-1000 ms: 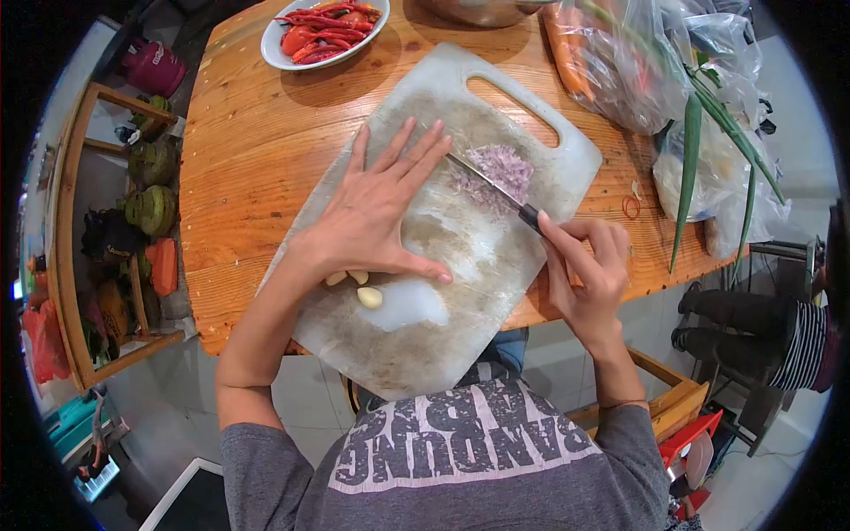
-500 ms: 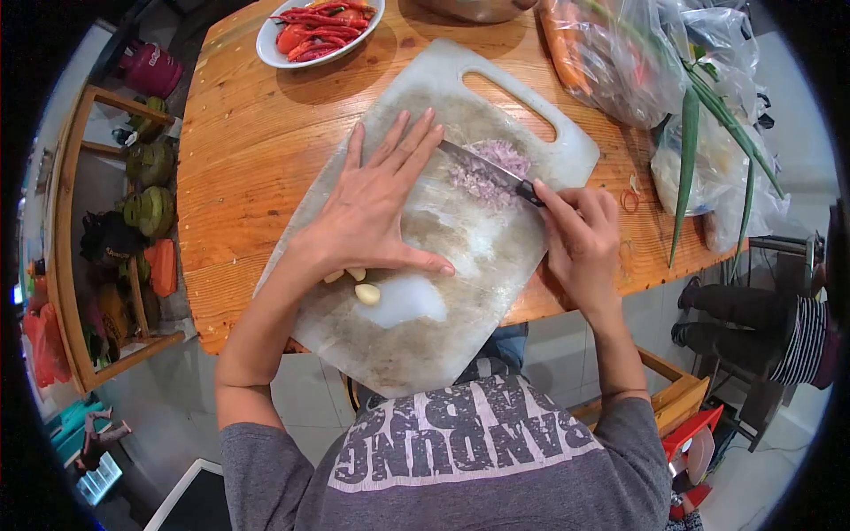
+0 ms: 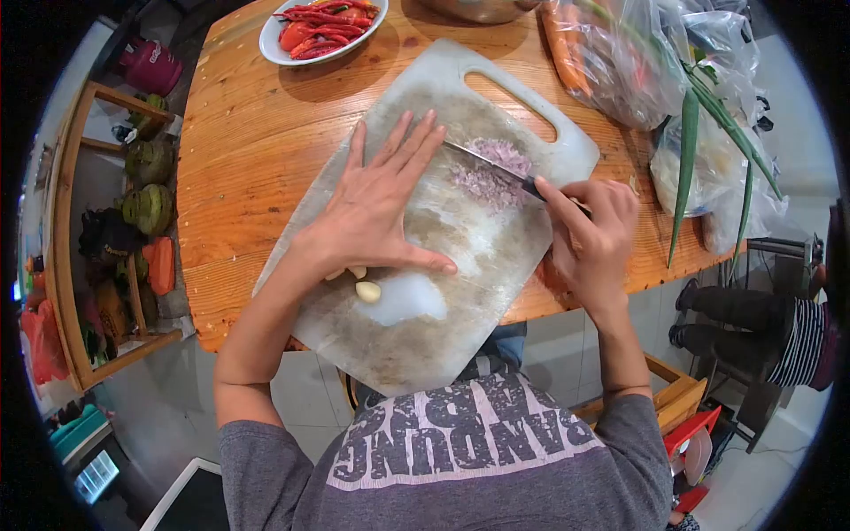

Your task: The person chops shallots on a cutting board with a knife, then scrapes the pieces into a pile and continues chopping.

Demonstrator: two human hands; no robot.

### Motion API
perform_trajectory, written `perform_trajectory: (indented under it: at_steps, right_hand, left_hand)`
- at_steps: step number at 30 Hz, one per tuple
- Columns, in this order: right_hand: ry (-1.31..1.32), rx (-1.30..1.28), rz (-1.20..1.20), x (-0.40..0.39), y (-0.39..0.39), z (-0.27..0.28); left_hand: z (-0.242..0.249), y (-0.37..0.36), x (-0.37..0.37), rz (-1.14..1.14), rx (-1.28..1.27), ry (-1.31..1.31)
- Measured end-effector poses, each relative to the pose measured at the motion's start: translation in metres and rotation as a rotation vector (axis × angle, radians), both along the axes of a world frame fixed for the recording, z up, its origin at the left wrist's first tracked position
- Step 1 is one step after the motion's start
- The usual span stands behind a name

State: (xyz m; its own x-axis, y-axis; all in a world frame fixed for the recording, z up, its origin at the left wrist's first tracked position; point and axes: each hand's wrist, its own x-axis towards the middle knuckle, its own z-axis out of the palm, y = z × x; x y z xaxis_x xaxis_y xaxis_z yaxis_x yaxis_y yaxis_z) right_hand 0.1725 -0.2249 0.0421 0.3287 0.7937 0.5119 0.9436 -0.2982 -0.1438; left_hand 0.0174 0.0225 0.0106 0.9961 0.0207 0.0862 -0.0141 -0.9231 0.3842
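My left hand (image 3: 381, 199) lies with fingers spread over the worn white cutting board (image 3: 482, 332), its fingertips near the knife's tip. My right hand (image 3: 595, 234) is closed round the black handle of a knife (image 3: 498, 165). The blade lies across a small heap of finely chopped purple shallot or onion (image 3: 482, 188). Below my left wrist sit peeled garlic cloves (image 3: 368, 291), partly hidden by it. Beside them on the board is a whitish patch (image 3: 407, 299).
A white bowl of red chillies and tomatoes (image 3: 323, 31) stands at the back left of the wooden table (image 3: 239, 177). Back right, plastic bags (image 3: 620, 71) hold a carrot (image 3: 567, 53) and other vegetables. Green onion leaves (image 3: 686, 159) hang over the right side. A metal pot (image 3: 478, 9) shows at the top.
My right hand has shifted slightly right and turned the knife, so more of its handle shows. My left hand has barely moved.
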Motion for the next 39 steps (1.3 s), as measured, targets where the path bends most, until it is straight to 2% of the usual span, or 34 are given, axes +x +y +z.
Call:
perform_trajectory:
  at_steps: [3,8,11,15,16,20,23,31,39]
  right_hand:
    - [0.014,0.001,0.011,0.013,0.007,-0.006]
    - [0.175,-0.051,-0.024,-0.006,-0.001,0.002]
    - [0.16,0.019,0.007,-0.026,-0.003,0.011]
    - [0.208,0.005,0.036,-0.025,-0.005,-0.012]
    - [0.194,0.067,0.045,-0.026,-0.003,-0.007]
    - [0.264,0.03,0.052,-0.023,-0.002,-0.014]
    - [0.148,0.078,0.024,-0.019,-0.004,0.0]
    - [0.195,0.047,0.041,-0.003,-0.002,-0.011]
    - [0.125,0.005,-0.005,-0.003,-0.006,0.009]
  left_hand:
    - [0.002,0.006,0.005,0.007,-0.003,-0.019]
    - [0.001,0.004,0.002,-0.005,-0.02,0.02]
    - [0.005,0.004,0.001,-0.024,0.003,0.044]
    - [0.004,0.005,0.002,-0.011,-0.033,0.014]
    - [0.002,0.005,0.001,-0.017,-0.019,0.016]
    - [-0.003,0.006,0.002,-0.005,-0.029,-0.035]
    - [-0.003,0.003,0.001,-0.025,-0.008,-0.013]
    - [0.001,0.001,0.004,-0.001,-0.008,0.024]
    - [0.005,-0.003,0.002,-0.001,-0.001,0.053]
